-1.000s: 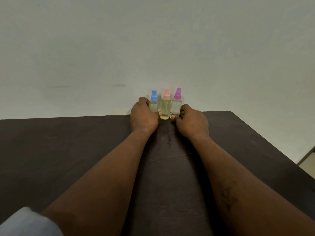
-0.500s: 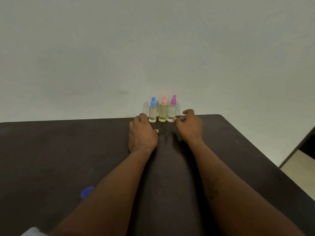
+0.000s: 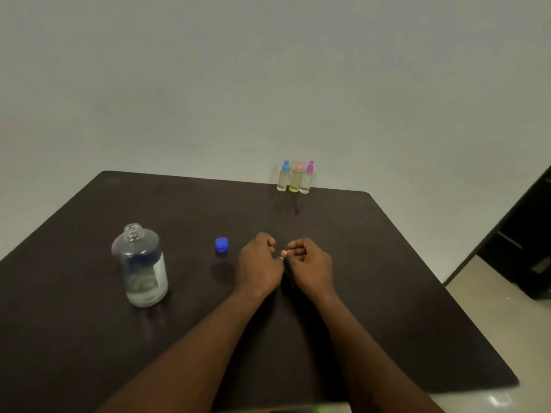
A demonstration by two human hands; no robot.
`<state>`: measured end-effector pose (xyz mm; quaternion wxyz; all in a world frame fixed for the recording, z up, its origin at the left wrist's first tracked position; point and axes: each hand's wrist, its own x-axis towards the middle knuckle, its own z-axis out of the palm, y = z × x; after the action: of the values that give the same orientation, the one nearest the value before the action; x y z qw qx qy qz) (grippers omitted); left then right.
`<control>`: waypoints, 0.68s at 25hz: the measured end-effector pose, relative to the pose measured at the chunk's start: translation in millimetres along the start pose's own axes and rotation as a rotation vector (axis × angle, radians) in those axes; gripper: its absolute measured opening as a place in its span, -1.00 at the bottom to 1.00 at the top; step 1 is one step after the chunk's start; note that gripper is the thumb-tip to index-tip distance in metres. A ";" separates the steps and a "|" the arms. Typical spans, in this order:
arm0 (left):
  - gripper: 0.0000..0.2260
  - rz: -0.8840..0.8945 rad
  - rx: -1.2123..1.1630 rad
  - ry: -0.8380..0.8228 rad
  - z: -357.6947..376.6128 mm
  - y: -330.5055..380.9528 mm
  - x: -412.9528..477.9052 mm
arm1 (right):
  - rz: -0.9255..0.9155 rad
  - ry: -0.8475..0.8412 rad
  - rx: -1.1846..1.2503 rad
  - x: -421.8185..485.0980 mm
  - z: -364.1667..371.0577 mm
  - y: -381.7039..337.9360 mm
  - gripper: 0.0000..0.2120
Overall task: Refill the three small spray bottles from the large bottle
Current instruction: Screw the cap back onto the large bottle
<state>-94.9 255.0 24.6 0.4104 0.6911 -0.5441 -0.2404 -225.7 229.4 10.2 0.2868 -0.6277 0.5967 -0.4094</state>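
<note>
Three small spray bottles stand upright in a tight row at the far edge of the dark desk [image 3: 387,293], nearer its far right corner than its left. They are against the pale wall [image 3: 268,84], with their sides touching or nearly so. The blue-capped bottle [image 3: 283,177] is on the left, the peach-capped bottle [image 3: 296,179] in the middle and the purple-capped bottle [image 3: 307,179] on the right. All three have their spray tops on, and the middle one holds yellowish liquid. The large bottle [image 3: 140,266] stands upright toward the left edge of the desk, well apart from the row. It is clear glass with a label, its neck is uncapped, and a low level of liquid sits in its base. Its blue cap [image 3: 221,244] lies on the desk between the large bottle and the left hand [image 3: 259,263]. The right hand [image 3: 311,265] is just beside the left near the middle of the desk, and their knuckles almost meet. The fingers of both hands are curled inward into loose fists and grip nothing. Tiled floor [image 3: 492,338] shows beyond the right edge.
</note>
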 end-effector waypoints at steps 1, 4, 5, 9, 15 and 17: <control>-0.83 0.014 0.026 -0.013 -8.5 -0.7 -15.2 | 0.000 -0.013 -0.009 -16.4 2.6 -4.5 -0.90; -0.87 0.067 0.098 -0.025 -37.4 -1.8 -56.2 | 0.001 -0.027 0.010 -59.7 11.4 -20.2 -0.90; -0.86 0.078 0.118 -0.026 -47.5 -5.4 -67.2 | -0.003 -0.031 0.016 -71.0 15.9 -25.0 -0.90; -0.88 0.094 0.143 0.020 -92.0 -33.9 -99.9 | -0.051 -0.058 0.028 -109.1 35.4 -44.0 -0.88; -0.90 0.000 0.192 0.027 -163.2 -88.5 -132.7 | -0.092 -0.057 -0.037 -117.3 58.7 -74.4 -0.89; -0.81 -0.068 0.258 0.141 -187.8 -111.2 -135.2 | -0.110 -0.085 -0.128 -104.6 67.0 -82.0 -0.88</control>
<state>73.6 448.7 19.8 0.3469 0.7713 -0.5168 -0.1331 -121.2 333.9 28.3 0.2481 -0.6932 0.5739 -0.3586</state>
